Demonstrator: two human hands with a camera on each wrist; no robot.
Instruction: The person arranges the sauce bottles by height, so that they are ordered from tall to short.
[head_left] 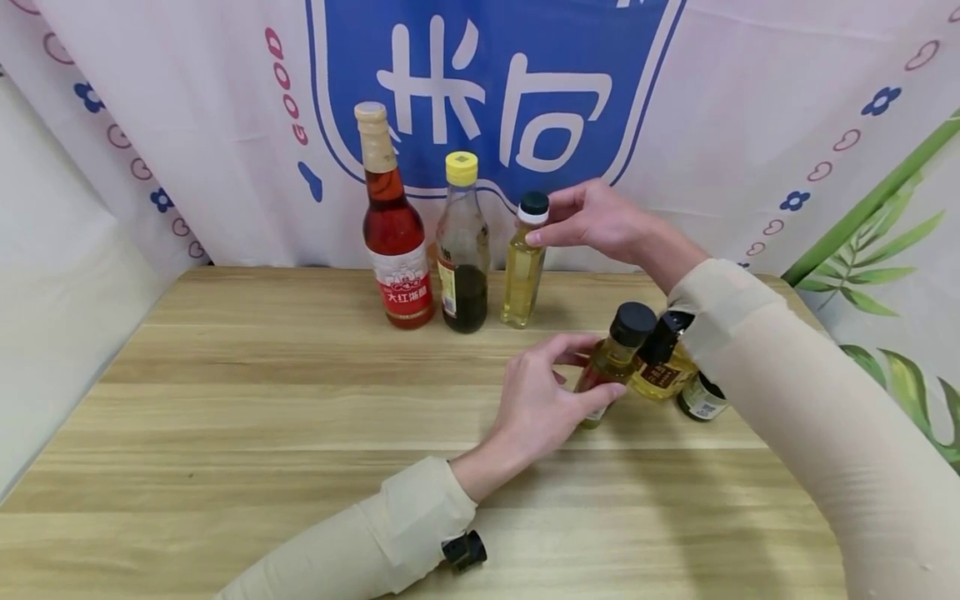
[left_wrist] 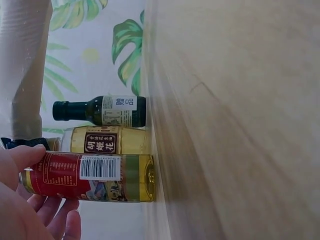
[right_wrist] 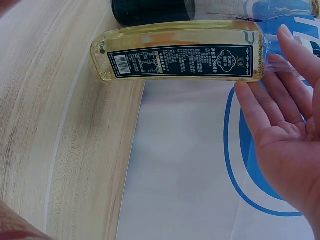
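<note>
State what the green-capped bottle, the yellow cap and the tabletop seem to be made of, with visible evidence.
Green-capped bottle: glossy, probably glass, though clear plastic is possible; its walls are see-through.
Yellow cap: likely plastic, smooth-looking, judging by its opaque, even colour.
Tabletop: wood or wood-look laminate, smooth-looking; pale grain streaks run across it.

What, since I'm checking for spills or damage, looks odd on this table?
Nothing stands out: the red bottle, yellow-capped bottle, slim bottle and the black-capped bottle at the left hand stand upright, and the visible table shows no spill. The right sleeve hides part of the scene.
</note>
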